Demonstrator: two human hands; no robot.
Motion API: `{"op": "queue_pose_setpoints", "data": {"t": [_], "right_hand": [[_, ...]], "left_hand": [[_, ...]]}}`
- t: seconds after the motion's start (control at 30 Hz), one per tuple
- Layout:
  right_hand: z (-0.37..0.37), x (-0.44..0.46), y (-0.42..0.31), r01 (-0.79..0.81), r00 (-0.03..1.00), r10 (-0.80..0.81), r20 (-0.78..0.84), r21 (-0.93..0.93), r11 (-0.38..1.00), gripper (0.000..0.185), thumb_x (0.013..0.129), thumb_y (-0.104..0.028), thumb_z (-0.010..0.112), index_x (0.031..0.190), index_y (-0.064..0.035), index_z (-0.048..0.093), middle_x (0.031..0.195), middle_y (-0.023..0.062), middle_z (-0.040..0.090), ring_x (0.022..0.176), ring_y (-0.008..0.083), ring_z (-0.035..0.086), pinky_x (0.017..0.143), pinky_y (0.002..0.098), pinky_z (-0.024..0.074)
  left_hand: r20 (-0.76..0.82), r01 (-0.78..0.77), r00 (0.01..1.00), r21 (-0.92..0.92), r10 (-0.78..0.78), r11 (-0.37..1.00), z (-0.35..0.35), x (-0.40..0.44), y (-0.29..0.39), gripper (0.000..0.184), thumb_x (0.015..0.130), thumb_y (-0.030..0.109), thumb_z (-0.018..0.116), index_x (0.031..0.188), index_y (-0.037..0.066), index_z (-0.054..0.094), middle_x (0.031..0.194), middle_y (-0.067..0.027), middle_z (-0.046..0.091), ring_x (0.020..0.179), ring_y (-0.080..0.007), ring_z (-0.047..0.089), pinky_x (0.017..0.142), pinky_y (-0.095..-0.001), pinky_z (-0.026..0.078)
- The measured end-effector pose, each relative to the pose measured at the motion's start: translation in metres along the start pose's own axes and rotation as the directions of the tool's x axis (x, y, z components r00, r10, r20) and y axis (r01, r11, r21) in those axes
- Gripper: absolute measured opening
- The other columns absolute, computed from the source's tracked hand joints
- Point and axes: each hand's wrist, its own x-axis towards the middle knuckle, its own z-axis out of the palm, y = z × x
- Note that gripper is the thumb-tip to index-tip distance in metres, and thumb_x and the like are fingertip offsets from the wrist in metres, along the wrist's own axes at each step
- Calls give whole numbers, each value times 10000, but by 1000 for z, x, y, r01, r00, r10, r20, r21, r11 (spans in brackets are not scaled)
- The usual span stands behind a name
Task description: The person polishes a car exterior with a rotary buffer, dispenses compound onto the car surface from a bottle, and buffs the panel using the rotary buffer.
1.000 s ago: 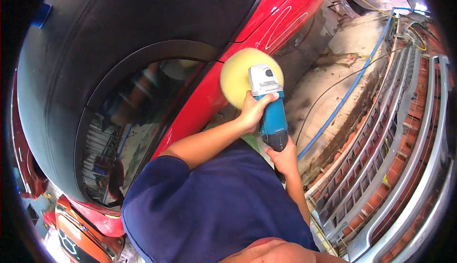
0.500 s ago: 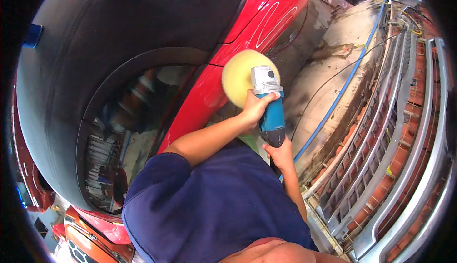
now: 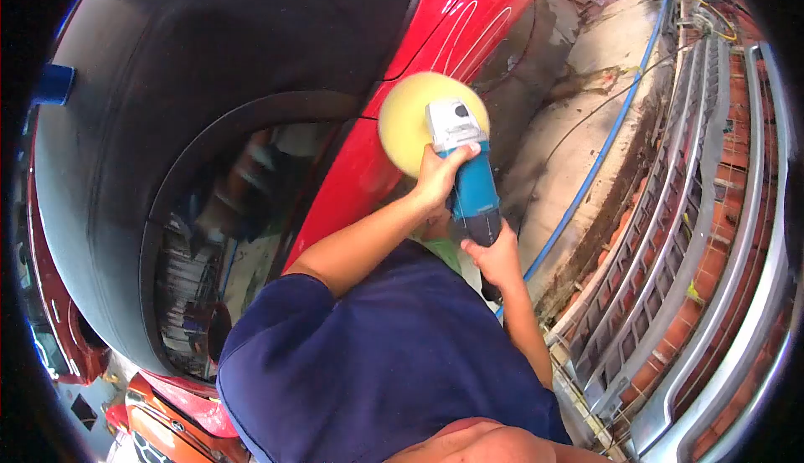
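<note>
"Nearest item?"
"One navy shirt [image 3: 394, 354], short-sleeved, on the wearer, filling the lower middle."

"Hands?"
"Two, bare. Left hand [image 3: 440, 180]: curled round the tool's body just behind its silver head, thumb lying over the top. Right hand [image 3: 496, 258]: wrapped about the black tail end, thumb on the near side, some fingers hidden beneath."

"The tool held?"
"One polisher [image 3: 476, 180]: teal body, silver head, black rear. Located in front of the chest, tilted, head pointing up and slightly left in the view."

"Fitted with?"
"One round yellow pad [image 3: 400, 124], under the head, overlapping the car's side in view. Contact with the paint: hidden, cannot tell."

"The car?"
"One red car [image 3: 339, 182], glossy side panel, with black upper surface [image 3: 209, 36] and dark window [image 3: 251, 187] full of reflections, to the left."

"Right side?"
"One blue hose [image 3: 590, 182], running lengthwise over pale, stained ground [image 3: 578, 111]. Beyond it, slatted grilles [image 3: 662, 249] and curved silver trim [image 3: 775, 237], set along red brickwork [image 3: 737, 120]."

"Farthest, lower left?"
"One orange vehicle [image 3: 172, 429], partly cut off; one dark red vehicle [image 3: 63, 321] at the edge."
</note>
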Motion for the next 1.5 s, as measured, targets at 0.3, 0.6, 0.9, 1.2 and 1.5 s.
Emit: {"op": "queue_pose_setpoints", "data": {"t": [0.3, 0.6, 0.9, 1.2, 1.5], "right_hand": [[-15, 15, -50, 88, 989, -106, -107, -161, 983, 565, 743, -146, 888, 1220, 27, 641, 1067, 228, 757, 998, 367, 745, 913, 454, 574], [-27, 11, -50, 65, 994, -81, -76, -196, 979, 669, 746, -226, 904, 1296, 24, 615, 1133, 271, 753, 1087, 432, 735, 959, 478, 564], [-40, 34, -60, 73, 994, -90, -68, -223, 972, 693, 744, -266, 904, 1301, 20, 609, 1160, 277, 746, 1110, 445, 723, 967, 490, 562], [-45, 34, -55, 41, 998, -46, -47, -103, 994, 627, 746, -192, 908, 1261, 37, 635, 1133, 240, 757, 1072, 381, 741, 955, 451, 568], [-53, 58, -72, 65, 995, -72, -64, -115, 991, 653, 742, -222, 910, 1274, 31, 628, 1171, 255, 748, 1105, 394, 733, 964, 460, 565]], "left_hand": [[86, -15, 996, -56, 20, 998, 9, 17, 33, 690, 894, 407, 774, 1408, 16, 531, 1166, -137, 668, 1018, -255, 684, 902, -445, 589], [110, 48, 993, -94, -38, 994, 15, 15, 34, 704, 893, 444, 771, 1414, 34, 534, 1218, -142, 657, 1080, -265, 670, 941, -450, 571], [52, -1, 999, -107, 7, 994, 31, 25, 53, 706, 891, 447, 772, 1397, 13, 540, 1149, -138, 681, 1012, -258, 696, 907, -440, 589], [48, 27, 999, -119, -21, 993, 31, 35, 39, 656, 872, 379, 804, 1340, -31, 596, 1120, -145, 702, 958, -250, 709, 855, -431, 607], [75, 5, 997, -101, 2, 995, 44, 52, 62, 764, 872, 485, 798, 1383, -16, 531, 1128, -153, 684, 963, -271, 714, 880, -454, 614]]}}
